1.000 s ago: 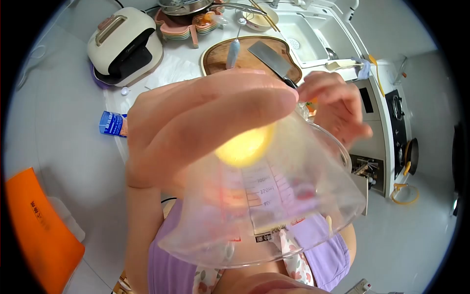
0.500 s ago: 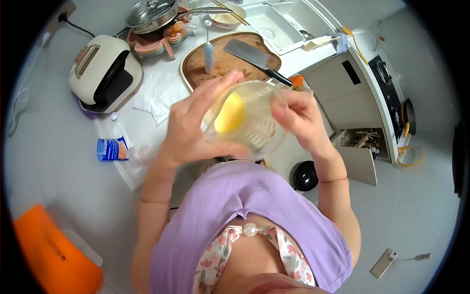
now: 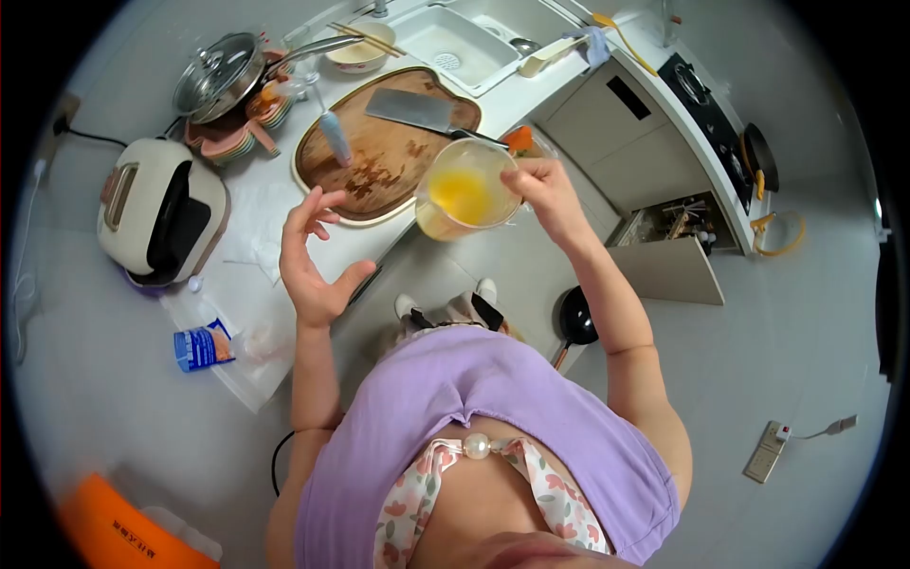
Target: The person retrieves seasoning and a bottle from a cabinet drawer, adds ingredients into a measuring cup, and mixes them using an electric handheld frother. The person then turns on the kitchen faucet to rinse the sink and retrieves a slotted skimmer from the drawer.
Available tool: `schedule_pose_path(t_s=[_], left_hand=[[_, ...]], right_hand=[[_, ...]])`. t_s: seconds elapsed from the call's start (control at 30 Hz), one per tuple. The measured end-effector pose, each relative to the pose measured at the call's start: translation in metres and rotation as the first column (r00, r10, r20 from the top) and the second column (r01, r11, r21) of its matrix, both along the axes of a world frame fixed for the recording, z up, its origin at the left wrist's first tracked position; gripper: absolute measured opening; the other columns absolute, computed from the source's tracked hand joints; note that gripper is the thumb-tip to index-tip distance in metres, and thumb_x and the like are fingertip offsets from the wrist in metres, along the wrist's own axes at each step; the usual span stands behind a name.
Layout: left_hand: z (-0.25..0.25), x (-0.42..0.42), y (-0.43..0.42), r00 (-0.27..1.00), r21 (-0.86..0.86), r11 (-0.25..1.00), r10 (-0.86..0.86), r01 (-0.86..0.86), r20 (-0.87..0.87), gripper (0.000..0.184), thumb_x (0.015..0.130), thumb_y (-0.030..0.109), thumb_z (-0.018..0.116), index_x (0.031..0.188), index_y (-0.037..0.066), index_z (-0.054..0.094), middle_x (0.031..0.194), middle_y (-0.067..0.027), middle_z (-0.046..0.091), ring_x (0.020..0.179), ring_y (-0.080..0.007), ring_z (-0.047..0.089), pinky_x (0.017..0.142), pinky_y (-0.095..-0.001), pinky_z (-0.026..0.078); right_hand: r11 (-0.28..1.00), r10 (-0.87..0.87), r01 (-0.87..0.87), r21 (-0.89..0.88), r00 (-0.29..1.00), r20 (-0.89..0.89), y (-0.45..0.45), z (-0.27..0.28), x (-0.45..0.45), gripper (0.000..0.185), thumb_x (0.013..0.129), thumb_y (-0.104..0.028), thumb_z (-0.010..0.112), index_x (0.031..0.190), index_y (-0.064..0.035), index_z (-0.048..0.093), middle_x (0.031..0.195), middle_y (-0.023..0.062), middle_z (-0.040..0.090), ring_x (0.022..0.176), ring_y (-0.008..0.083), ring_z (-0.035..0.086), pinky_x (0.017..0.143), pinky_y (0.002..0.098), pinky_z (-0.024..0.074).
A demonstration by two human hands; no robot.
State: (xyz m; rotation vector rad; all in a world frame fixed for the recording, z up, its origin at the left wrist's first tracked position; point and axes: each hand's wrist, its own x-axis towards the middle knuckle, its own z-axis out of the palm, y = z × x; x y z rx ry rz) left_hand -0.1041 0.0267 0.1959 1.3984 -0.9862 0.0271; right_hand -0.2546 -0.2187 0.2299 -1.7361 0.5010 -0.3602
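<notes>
My right hand point(image 3: 542, 190) is closed on the handle of a clear measuring jug point(image 3: 445, 223), which has yellow liquid in it. The jug hangs in front of the counter edge, tilted so its inside shows. Off to the left, my left hand point(image 3: 318, 261) is raised with its fingers spread and nothing in it, apart from the jug. Behind both hands lies a wooden cutting board point(image 3: 379, 156), bearing a cleaver point(image 3: 409, 109) and a blue-handled handheld whisk or frother point(image 3: 334, 137).
A cream appliance point(image 3: 156, 213) stands left, near a blue packet point(image 3: 202, 346). Behind are a lidded pan point(image 3: 220, 78), a bowl with chopsticks point(image 3: 363, 55) and a sink point(image 3: 455, 57). A low cabinet door point(image 3: 668, 266) hangs open at right; a black wok point(image 3: 578, 318) is below.
My left hand has come off the jug and moved left with its fingers apart. My right hand still holds the jug, now further left in view. The camera view has shifted.
</notes>
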Motion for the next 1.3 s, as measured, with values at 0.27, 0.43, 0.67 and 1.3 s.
schedule_pose_path(t_s=[0.27,0.43,0.67,1.3], left_hand=[[-0.008,-0.038,-0.071,0.987,0.07,0.985,-0.157,0.158,-0.021,0.087,0.056,0.034,0.085,0.127,0.003,0.046,0.119,-0.0091,0.055,0.092,-0.0172,0.05,0.077,-0.0291,0.039],[-0.008,-0.097,-0.135,0.956,0.321,0.901,-0.28,0.293,-0.087,0.101,0.046,0.036,0.089,0.13,0.006,0.042,0.129,-0.0084,0.048,0.109,-0.0232,0.05,0.086,-0.0341,0.042],[-0.05,-0.151,-0.197,0.988,0.258,0.956,-0.115,0.139,-0.104,0.077,0.053,0.02,0.086,0.119,0.003,0.05,0.112,-0.0101,0.059,0.102,-0.025,0.059,0.09,-0.0363,0.046],[-0.155,-0.004,-0.194,0.659,0.256,0.631,0.751,-0.733,0.034,0.067,0.061,0.018,0.085,0.116,-0.002,0.053,0.114,-0.0147,0.058,0.104,-0.0285,0.055,0.094,-0.0381,0.043]], right_hand=[[0.992,-0.125,0.125,-0.024,0.992,-0.009,-0.041,-0.012,-0.055,0.035,0.076,-0.023,0.057,0.052,-0.0033,0.041,0.051,-0.0068,0.034,0.049,0.0034,0.029,0.045,0.0253,0.0225],[0.988,-0.145,0.145,0.043,0.989,-0.023,-0.071,-0.021,-0.093,0.034,0.077,-0.022,0.058,0.053,-0.0012,0.045,0.05,-0.0052,0.035,0.05,0.0034,0.031,0.045,0.026,0.0245],[0.995,0.071,-0.081,-0.062,0.987,-0.146,-0.104,-0.043,-0.115,0.039,0.081,-0.034,0.063,0.064,-0.0001,0.053,0.056,0.0023,0.045,0.054,0.0098,0.044,0.051,0.0285,0.0335],[0.994,0.002,-0.036,-0.108,0.954,-0.3,-0.296,-0.113,-0.112,0.053,0.081,-0.046,0.064,0.109,-0.0013,0.06,0.108,0.0162,0.057,0.09,0.0244,0.061,0.079,0.0356,0.0503]])
